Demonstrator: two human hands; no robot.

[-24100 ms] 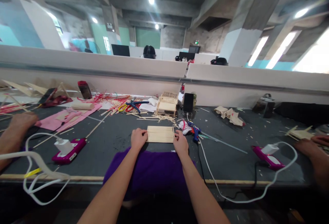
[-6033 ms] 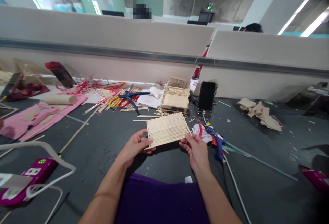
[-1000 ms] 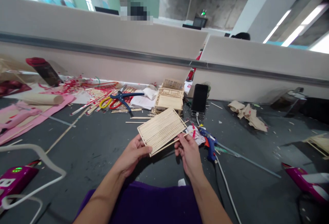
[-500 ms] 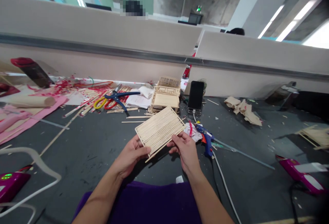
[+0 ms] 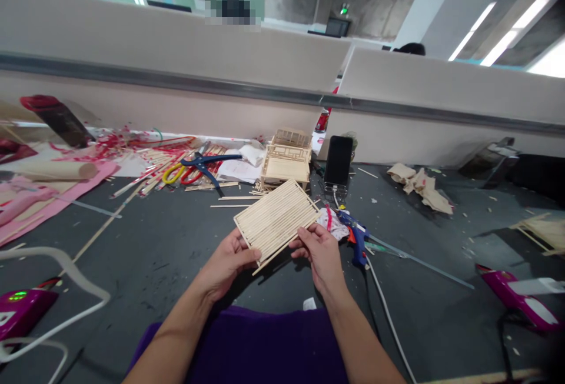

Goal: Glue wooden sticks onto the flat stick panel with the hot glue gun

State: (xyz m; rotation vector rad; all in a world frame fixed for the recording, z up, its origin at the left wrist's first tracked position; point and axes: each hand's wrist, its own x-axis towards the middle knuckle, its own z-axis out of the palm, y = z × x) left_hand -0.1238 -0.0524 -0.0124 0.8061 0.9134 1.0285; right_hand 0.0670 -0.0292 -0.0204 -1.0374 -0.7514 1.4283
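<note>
A flat rectangular panel of thin wooden sticks (image 5: 278, 219) is held tilted above the dark table, between both hands. My left hand (image 5: 232, 260) pinches its near left corner, thumb on top and fingers beneath. On the near right edge, my right hand (image 5: 320, 254) grips the panel with thumb and fingers where a stick runs along that edge. Behind the panel stands a small wooden stick model (image 5: 286, 163). Just right of my right hand lies a blue glue gun (image 5: 358, 240) with a long glue stick in it, beside a crumpled white wrapper (image 5: 333, 224).
Blue-handled pliers (image 5: 200, 163) and yellow-red scissors (image 5: 174, 173) rest on loose sticks at back left. A phone (image 5: 338, 160) leans upright behind. Magenta devices (image 5: 521, 296) sit at both sides. Crumpled brown paper (image 5: 421, 187) lies right, before a low partition (image 5: 176, 96).
The panel and both hands hold nearly the same pose. The whole view has shifted slightly, with the table things appearing a little further right.
</note>
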